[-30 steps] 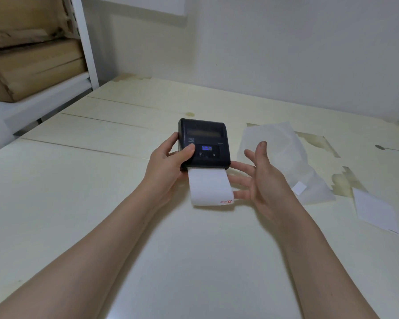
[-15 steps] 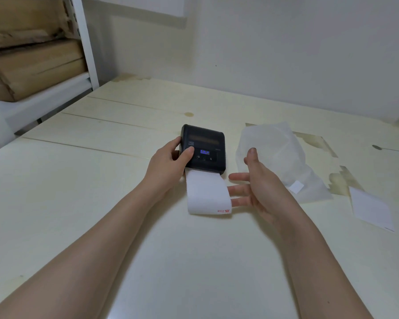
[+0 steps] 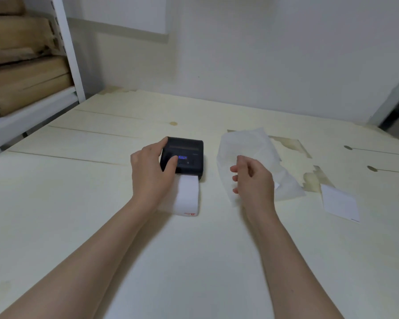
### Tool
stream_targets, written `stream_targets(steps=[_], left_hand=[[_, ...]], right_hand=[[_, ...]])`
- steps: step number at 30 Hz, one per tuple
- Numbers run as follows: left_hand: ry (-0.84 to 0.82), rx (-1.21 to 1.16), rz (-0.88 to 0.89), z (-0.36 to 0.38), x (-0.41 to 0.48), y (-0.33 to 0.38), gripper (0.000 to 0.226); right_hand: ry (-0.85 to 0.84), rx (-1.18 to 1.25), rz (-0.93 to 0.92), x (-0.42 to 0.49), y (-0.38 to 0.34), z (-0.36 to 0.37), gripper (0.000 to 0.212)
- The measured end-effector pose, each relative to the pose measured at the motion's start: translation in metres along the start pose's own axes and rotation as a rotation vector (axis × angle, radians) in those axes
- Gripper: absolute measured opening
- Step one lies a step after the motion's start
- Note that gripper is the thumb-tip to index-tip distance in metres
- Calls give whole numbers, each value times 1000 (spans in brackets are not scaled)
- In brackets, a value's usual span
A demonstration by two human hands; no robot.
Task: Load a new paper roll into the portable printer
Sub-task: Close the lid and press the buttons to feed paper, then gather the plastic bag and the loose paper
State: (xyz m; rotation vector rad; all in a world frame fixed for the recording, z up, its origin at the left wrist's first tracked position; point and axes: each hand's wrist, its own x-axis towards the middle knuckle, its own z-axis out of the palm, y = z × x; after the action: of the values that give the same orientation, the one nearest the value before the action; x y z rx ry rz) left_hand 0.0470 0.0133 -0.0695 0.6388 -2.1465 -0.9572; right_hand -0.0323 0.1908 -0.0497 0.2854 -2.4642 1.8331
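Note:
A small black portable printer (image 3: 189, 155) lies flat on the pale wooden table (image 3: 78, 215), its lid closed and a small blue display lit. A strip of white paper (image 3: 188, 199) with a red mark at its end comes out of the printer's near edge and lies on the table. My left hand (image 3: 151, 173) rests on the printer's left side, fingers over the far corner and thumb on the top by the display. My right hand (image 3: 251, 178) hovers to the right of the printer with its fingers loosely curled, holding nothing.
A crumpled translucent white wrapper (image 3: 253, 153) lies on the table under and beyond my right hand. A loose white paper piece (image 3: 339, 203) lies further right. A white shelf post (image 3: 67, 49) with wood and cardboard (image 3: 23, 84) stands at the back left. The wall is close behind.
The printer has come down from its tilted, held position to lie flat on the table. My right hand has drawn away from the paper strip to the right and curled its fingers.

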Motion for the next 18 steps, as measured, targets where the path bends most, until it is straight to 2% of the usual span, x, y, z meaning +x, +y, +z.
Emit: stream_targets(steps=[4, 7, 10, 12, 15, 18], left_hand=[[11, 72, 232, 14, -8, 28, 50], [-51, 55, 279, 35, -16, 57, 51], [-185, 47, 230, 62, -28, 82, 58], [-228, 44, 186, 79, -34, 97, 63], [-271, 90, 82, 102, -37, 106, 69], [-332, 166, -47, 120, -32, 103, 70]], right_hand=[[361, -69, 40, 18, 18, -50, 27], [502, -297, 152, 40, 38, -95, 40], [412, -724, 368, 47, 63, -130, 62], [340, -914, 396, 43, 76, -143, 66], [303, -978, 341, 39, 80, -150, 58], [324, -903, 315, 37, 77, -153, 55]])
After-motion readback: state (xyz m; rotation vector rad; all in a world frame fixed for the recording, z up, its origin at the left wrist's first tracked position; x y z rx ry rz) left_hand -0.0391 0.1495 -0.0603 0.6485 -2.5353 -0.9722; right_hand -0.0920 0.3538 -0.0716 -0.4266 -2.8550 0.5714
